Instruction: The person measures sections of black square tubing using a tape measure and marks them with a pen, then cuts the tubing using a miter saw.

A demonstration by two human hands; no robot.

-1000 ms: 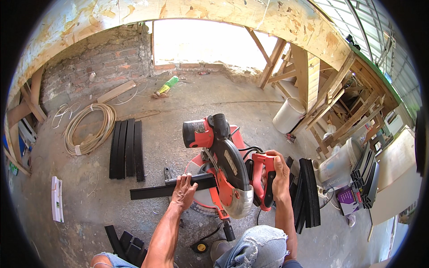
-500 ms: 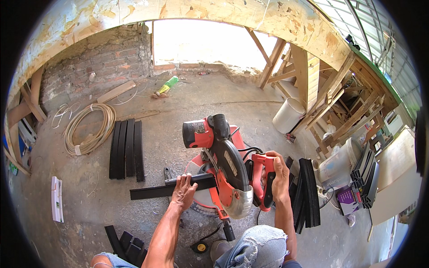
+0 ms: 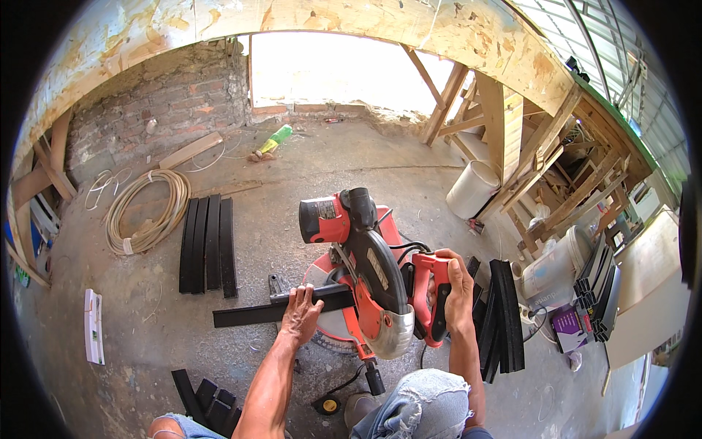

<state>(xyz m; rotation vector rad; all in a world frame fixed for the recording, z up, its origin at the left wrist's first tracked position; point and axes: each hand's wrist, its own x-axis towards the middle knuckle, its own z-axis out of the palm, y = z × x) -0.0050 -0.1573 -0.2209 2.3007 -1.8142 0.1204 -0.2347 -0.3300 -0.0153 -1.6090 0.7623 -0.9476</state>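
Observation:
A red and black miter saw (image 3: 374, 271) stands on the concrete floor in front of me, its head lowered over the round base. A flat black strip (image 3: 248, 315) lies across that base, one end running under the saw head and the other sticking out to the left. My left hand (image 3: 300, 314) is closed over the strip, fingers over its far edge by the metal fence (image 3: 278, 287). My right hand (image 3: 458, 293) wraps round the red and black saw handle (image 3: 431, 318). The saw head hides the blade's contact with the strip.
Long black strips (image 3: 207, 245) lie left of the saw, more strips (image 3: 501, 318) to its right. Short black pieces (image 3: 208, 401) and a tape measure (image 3: 327, 404) are near my legs. Beyond are a coiled hose (image 3: 117, 219), a green bottle (image 3: 278, 137) and a white bucket (image 3: 548, 274).

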